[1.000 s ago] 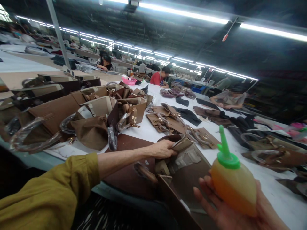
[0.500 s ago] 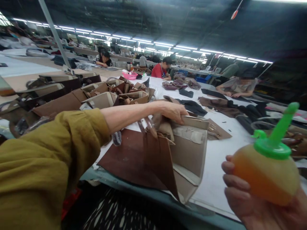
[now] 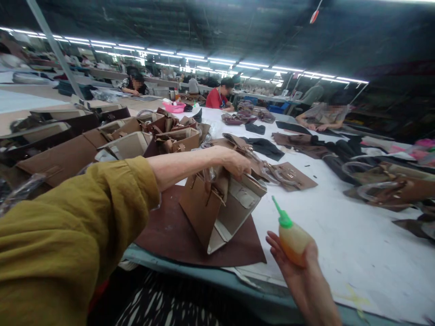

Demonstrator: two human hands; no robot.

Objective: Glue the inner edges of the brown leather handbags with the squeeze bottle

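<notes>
Brown bag (image 3: 200,213) over the dark mat (image 3: 163,231), on the white-covered counter (image 3: 343,244). Compared with half a second earlier, the bag has shifted from overhanging the mat's right and near edges to lying within its outline, so that bare mat now shows on its right; the bottle (image 3: 295,242) has dropped lower and sits farther from the camera. Judged from this, the bag is being positioned. It is tilted, its pale interior open to the right; whether its base bears fully on the mat cannot be told. Left hand (image 3: 236,162): grip closed over the bag's upper edge. Right hand (image 3: 302,278): grip loosely cradling the bottle, fingers partly extended, to the right of the mat, nozzle upward, clear of the bag. Other handbags (image 3: 64,145) crowd the mat's left.
</notes>
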